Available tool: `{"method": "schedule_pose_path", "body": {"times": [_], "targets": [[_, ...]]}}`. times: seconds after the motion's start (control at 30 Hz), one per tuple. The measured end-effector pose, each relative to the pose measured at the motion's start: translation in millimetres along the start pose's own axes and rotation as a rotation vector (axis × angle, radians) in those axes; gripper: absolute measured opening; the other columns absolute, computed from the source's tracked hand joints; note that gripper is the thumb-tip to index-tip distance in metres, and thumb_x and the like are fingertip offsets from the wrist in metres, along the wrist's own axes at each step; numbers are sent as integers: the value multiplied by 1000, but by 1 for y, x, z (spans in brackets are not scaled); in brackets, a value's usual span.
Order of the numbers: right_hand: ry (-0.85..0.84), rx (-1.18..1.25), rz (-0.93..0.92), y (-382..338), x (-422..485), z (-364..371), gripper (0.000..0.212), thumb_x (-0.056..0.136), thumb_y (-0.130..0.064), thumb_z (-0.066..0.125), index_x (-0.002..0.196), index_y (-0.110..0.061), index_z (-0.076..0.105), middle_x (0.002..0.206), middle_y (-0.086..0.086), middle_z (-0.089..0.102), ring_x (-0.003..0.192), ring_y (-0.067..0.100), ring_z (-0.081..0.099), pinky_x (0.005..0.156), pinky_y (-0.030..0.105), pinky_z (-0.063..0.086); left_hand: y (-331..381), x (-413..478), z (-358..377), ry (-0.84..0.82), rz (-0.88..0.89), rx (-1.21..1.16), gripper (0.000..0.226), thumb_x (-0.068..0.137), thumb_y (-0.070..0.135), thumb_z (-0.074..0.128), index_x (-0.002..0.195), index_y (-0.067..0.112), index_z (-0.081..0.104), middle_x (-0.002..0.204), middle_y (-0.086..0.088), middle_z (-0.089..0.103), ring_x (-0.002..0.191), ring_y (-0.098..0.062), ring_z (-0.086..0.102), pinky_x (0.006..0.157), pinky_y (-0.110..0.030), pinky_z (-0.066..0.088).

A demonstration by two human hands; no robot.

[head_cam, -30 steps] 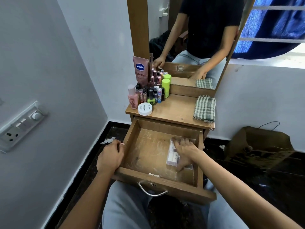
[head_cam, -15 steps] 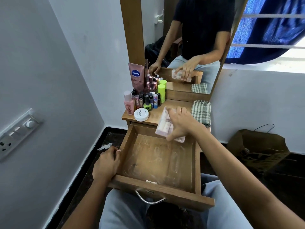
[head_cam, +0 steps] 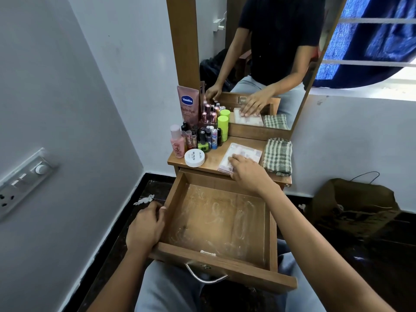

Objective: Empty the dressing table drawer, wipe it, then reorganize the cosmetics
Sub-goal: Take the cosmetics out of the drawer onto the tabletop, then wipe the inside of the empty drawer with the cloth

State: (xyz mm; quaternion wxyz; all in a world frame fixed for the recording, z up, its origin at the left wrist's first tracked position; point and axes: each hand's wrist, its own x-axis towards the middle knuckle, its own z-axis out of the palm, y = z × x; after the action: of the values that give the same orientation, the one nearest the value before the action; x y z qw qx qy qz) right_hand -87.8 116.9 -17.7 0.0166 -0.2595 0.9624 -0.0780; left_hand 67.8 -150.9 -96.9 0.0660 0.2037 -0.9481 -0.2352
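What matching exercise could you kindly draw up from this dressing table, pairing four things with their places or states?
Things:
1. checked cloth
2. flat packet
3. white jar
4. drawer

Places or states:
A. pulled out, pale streaks on its floor
B. folded at the right end of the tabletop
C. beside the pink bottle, at the left
D. under the fingers of the right hand

Pairs: 1-B, 2-D, 3-C, 4-A.
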Motion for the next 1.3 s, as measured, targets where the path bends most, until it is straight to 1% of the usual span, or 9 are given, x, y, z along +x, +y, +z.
{"method": "schedule_pose_path", "body": {"times": [0.23, 0.4, 0.73, 0.8, 0.87, 0.93, 1.03, 1.17, 1.3], "targets": [[8, 90, 50, 13, 25, -3, 59, 91, -5, 44, 148, -10, 30, 156, 8, 27, 141, 24, 30, 117, 42, 21, 3, -1, -2, 8, -6, 4, 29, 100, 41, 40, 114, 24, 59, 88, 7, 57, 76, -14, 53, 65, -32, 43], [-17, 119, 76, 18, 37, -6, 62, 87, -3, 45, 147, -10, 30, 155, 9, 27, 138, 27, 33, 116, 43, 23, 2, 0, -1, -2, -16, -5, 30, 99, 43, 40, 113, 24, 59, 93, 3, 64, 77, -15, 55, 66, -33, 45], [25, 151, 44, 24, 38, 0, 65, 84, -1, 45, 147, -10, 29, 155, 10, 28, 142, 24, 26, 119, 42, 13, 3, -2, -3, -8, 48, 23, 27, 100, 39, 41, 112, 21, 58, 91, 1, 65, 78, -17, 59, 62, -32, 46], [107, 196, 17, 25, 32, 5, 62, 85, -1, 47, 144, -7, 33, 152, 12, 31, 142, 25, 26, 119, 43, 17, 3, -2, -4, -11, 66, 28, 26, 100, 38, 42, 111, 21, 57, 91, 0, 65, 80, -19, 61, 63, -34, 48], [323, 294, 8, 26, 21, 11, 52, 85, -2, 50, 136, -3, 44, 144, 14, 41, 136, 27, 36, 114, 42, 29, 4, -2, -4, -18, 106, 49, 24, 99, 36, 44, 109, 18, 56, 91, -3, 65, 85, -23, 62, 63, -36, 50], [525, 360, 72, 29, 7, 15, 42, 85, -4, 52, 127, -1, 51, 136, 15, 47, 130, 28, 42, 111, 39, 34, 5, 0, -3, -38, 147, 113, 24, 98, 33, 47, 110, 14, 56, 96, -8, 67, 93, -30, 62, 68, -40, 50], [632, 344, 259, 43, -8, 16, 34, 89, -10, 51, 120, 1, 55, 135, 19, 47, 133, 31, 39, 112, 45, 33, 9, 4, -2, -73, 156, 192, 31, 98, 31, 49, 120, 9, 54, 114, -15, 65, 108, -35, 57, 83, -45, 50], [510, 259, 462, 68, -15, 14, 39, 93, -24, 51, 122, 3, 53, 142, 22, 42, 138, 35, 29, 116, 47, 18, 24, 8, 1, -83, 145, 138, 38, 99, 33, 49, 128, 8, 51, 124, -18, 61, 117, -36, 54, 91, -47, 47], [420, 302, 532, 80, -22, 12, 40, 94, -39, 51, 111, -2, 57, 129, 15, 48, 116, 35, 45, 99, 46, 38, 25, 8, 6, -114, 110, 43, 40, 99, 32, 49, 132, 8, 48, 127, -20, 58, 117, -37, 53, 93, -50, 47]]}}
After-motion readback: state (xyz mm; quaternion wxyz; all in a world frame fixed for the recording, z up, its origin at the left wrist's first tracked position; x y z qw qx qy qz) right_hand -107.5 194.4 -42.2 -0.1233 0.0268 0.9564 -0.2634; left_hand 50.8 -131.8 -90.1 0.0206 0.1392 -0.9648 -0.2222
